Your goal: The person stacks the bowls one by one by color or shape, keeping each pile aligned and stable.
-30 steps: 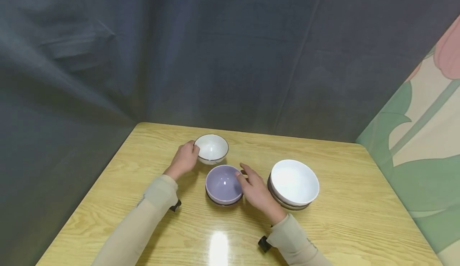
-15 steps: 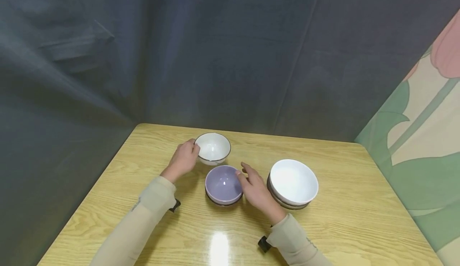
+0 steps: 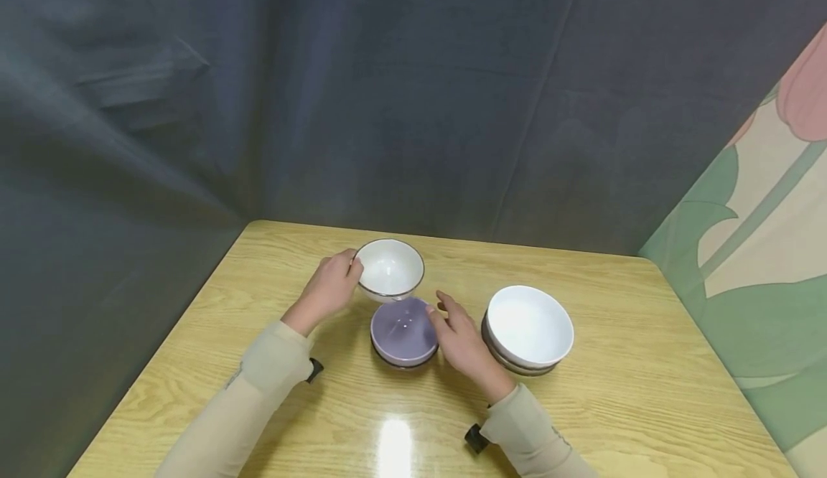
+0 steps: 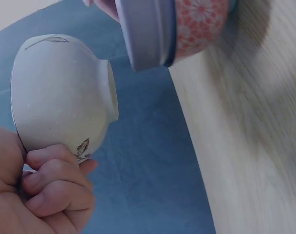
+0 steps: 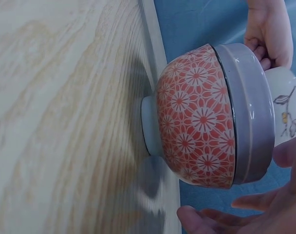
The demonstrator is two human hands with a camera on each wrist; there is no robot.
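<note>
My left hand (image 3: pixel 326 288) pinches the rim of a white bowl (image 3: pixel 390 270) with a thin dark edge, thumb inside and fingers curled outside. This bowl is off the table, and the left wrist view shows brown leaf sprigs on its outer wall (image 4: pixel 60 92). Just in front of it a purple bowl (image 3: pixel 403 334) sits nested in a red bowl with white flowers (image 5: pixel 196 117), which stands on the table. Beside the purple bowl's right side is my right hand (image 3: pixel 461 341), fingers spread and relaxed, thumb close to the rim. Whether the thumb touches it, I cannot tell.
To the right, a larger white bowl (image 3: pixel 530 324) is stacked on darker-edged bowlware (image 3: pixel 513 368). The wooden table (image 3: pixel 646 392) ends at a dark curtain (image 3: pixel 420 105) behind and on the left. A flowered cloth (image 3: pixel 769 248) hangs along the right.
My left hand has raised the white bowl and moved it a little right, so it now partly overlaps the purple bowl's far rim in the head view. My right hand has hardly moved.
</note>
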